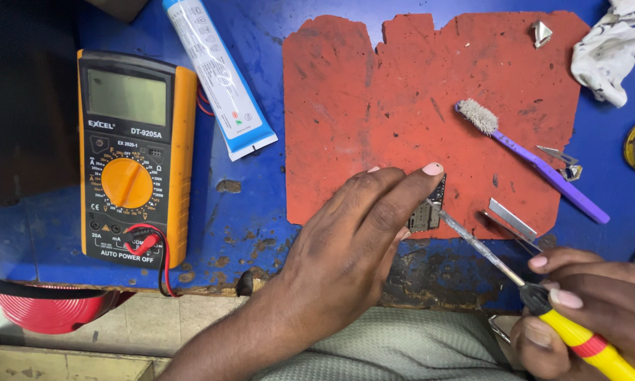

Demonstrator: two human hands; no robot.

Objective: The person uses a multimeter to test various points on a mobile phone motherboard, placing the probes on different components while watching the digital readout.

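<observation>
My left hand presses flat on a small dark circuit board, fingertips holding it down at the near edge of a worn red mat. Most of the board is hidden under my fingers. My right hand grips the yellow and red handle of a soldering iron at the lower right. Its long metal shaft slants up and left, and the tip touches the board's right edge beside my left index finger.
An orange digital multimeter with a red lead lies at left on the blue bench. Beside it is a white and blue tube. A purple toothbrush, metal tweezers, small metal clips and a white rag lie at right.
</observation>
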